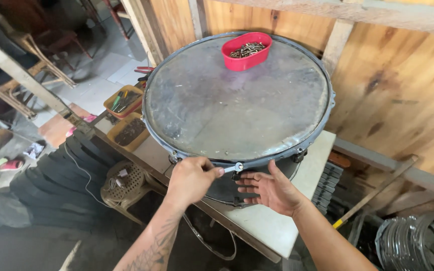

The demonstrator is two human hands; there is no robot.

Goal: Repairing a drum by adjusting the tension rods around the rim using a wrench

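A large drum with a worn grey head and a metal rim lies flat on a white table. My left hand is closed around a small silver wrench whose head sits on a tension bolt at the drum's near rim. My right hand is spread open against the dark shell just below that bolt, fingers pointing left. A red oval tray holding several small metal parts rests on the far side of the drumhead.
Two wooden trays with tools sit left of the drum. A woven plastic basket stands below the table's edge. Plywood wall panels rise behind and to the right. Metal hoops lie at the lower right, and chairs stand at the upper left.
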